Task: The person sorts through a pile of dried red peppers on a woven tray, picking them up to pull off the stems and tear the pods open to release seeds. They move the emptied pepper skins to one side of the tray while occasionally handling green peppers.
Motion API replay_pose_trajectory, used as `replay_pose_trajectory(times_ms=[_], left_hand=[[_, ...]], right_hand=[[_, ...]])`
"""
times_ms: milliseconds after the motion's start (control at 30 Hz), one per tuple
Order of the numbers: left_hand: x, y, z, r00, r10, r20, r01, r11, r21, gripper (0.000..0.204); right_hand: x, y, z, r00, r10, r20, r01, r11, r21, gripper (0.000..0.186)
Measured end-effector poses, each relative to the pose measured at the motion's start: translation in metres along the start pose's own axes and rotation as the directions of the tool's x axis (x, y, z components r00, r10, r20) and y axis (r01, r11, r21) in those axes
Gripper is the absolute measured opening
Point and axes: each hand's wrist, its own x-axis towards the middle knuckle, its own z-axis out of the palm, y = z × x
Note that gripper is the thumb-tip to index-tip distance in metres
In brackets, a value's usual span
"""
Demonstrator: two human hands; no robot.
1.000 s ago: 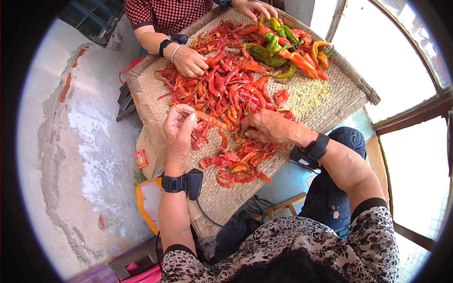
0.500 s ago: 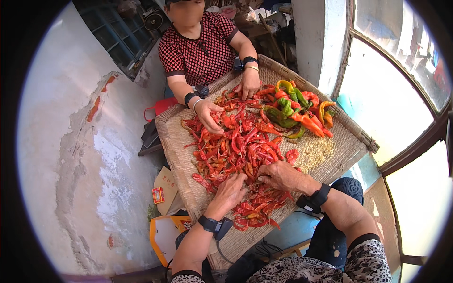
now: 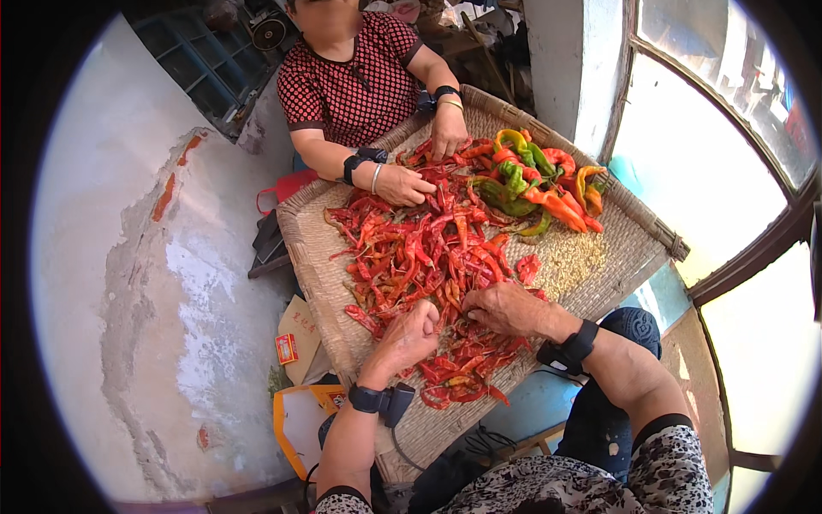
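Observation:
A heap of wrinkled dried red chillies [image 3: 419, 248] lies across the woven tray [image 3: 312, 265]. My left hand [image 3: 409, 336] is closed just above the near side of the heap, fingertips pressed together; what they hold, if anything, is hidden. To its right, my right hand [image 3: 505, 310] reaches down among the chillies with curled fingers, and its grip is hidden too. Between my forearms a smaller batch of dried chillies [image 3: 462, 370] lies near the tray's front. Across from me, a person's hand [image 3: 404, 184] and the same person's other hand [image 3: 449, 133] touch the heap's far side.
Fresh red and green peppers [image 3: 548, 184] are piled at the tray's far right, beside scattered pale seeds [image 3: 569, 261]. A rough wall [image 3: 205, 291] stands on the left, a window [image 3: 693, 163] on the right. A yellow-edged box [image 3: 304, 424] sits below the tray's left edge.
My left hand has lifted slightly and its fingers have drawn closed. My right hand has shifted a little. The other person's nearer hand has moved right and back onto the chillies.

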Motion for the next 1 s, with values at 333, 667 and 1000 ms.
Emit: replay_pose_trajectory(times_ms=[333,667,1000], left_hand=[[-0.002,0.016,-0.005,0.954,0.081,-0.288,-0.104,0.993,-0.064,0.046],[0.002,0.019,0.015,0.995,0.092,-0.046,-0.096,0.991,-0.094,0.024],[0.002,-0.002,0.0,0.879,-0.147,-0.453,-0.071,0.9,-0.43,0.012]], right_hand=[[0.009,-0.006,0.004,0.992,0.02,-0.121,0.009,0.974,0.228,0.017],[0.005,-0.011,0.013,0.987,-0.036,-0.154,0.091,0.928,0.361,0.021],[0.015,-0.008,-0.014,0.934,0.073,-0.349,0.023,0.965,0.261,0.038]])
